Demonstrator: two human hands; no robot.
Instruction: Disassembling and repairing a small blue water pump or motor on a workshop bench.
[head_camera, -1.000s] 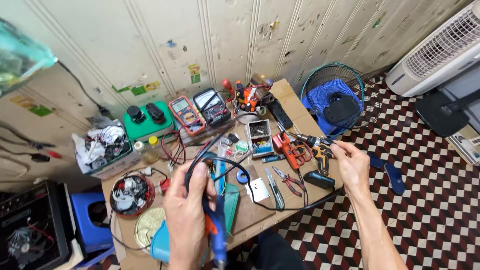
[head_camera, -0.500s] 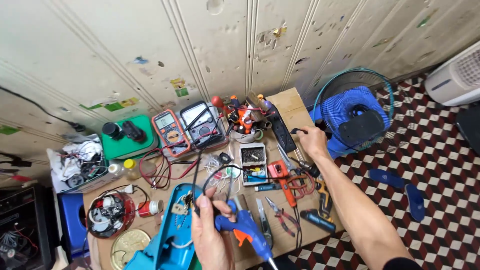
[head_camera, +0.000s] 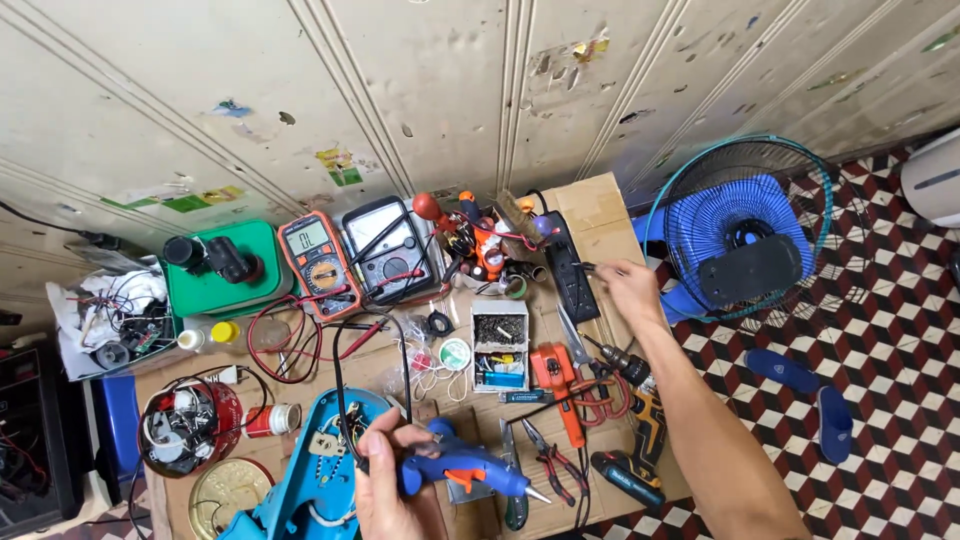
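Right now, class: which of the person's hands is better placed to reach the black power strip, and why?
Right. The right hand already touches the black power strip, while the left hand grips the blue glue gun.

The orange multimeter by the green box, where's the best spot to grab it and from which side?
Probably across the long sides of the orange multimeter, around its lower half near the dial. It lies flat, face up, so come down from above. The green box crowds its left and the grey meter its right, and red leads trail below, so lift gently.
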